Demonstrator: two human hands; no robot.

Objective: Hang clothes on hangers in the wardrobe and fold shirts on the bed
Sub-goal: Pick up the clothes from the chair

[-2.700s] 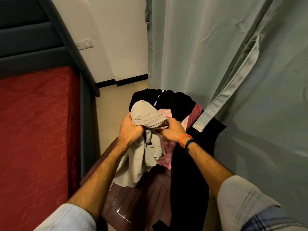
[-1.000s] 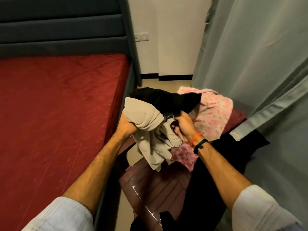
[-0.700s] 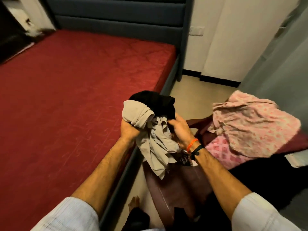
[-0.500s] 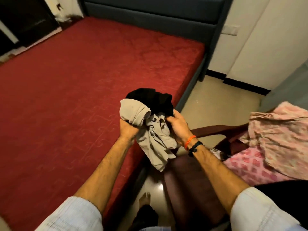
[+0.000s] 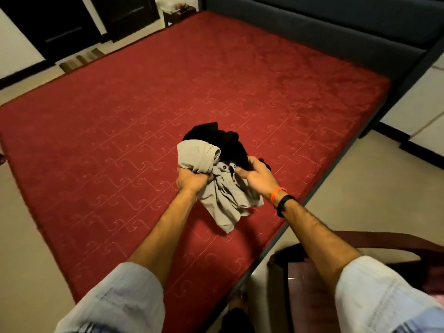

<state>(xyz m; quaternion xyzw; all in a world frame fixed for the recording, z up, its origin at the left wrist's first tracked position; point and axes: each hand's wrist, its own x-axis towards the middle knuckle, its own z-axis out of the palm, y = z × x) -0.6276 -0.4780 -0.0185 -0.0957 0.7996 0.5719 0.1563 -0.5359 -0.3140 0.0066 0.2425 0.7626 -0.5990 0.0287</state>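
Note:
I hold a crumpled bundle of clothes over the bed (image 5: 120, 140), whose mattress is red and patterned. My left hand (image 5: 191, 181) grips a beige buttoned shirt (image 5: 225, 203) that hangs down below both hands. My right hand (image 5: 258, 175) grips the same bundle on its right side, thumb on the beige cloth. A black garment (image 5: 221, 140) is bunched on top of the beige shirt, behind my fingers. The bundle hangs above the mattress near its right edge.
A dark grey upholstered headboard (image 5: 336, 27) runs along the far right of the bed. A dark brown plastic chair (image 5: 310, 296) stands at the lower right, beside the bed frame. Dark wardrobe doors (image 5: 60, 27) are at the far left. Pale floor tiles surround the bed.
I have turned left from the chair and its clothes pile to face the bed. Both hands have carried the beige and black bundle from over the chair to over the mattress.

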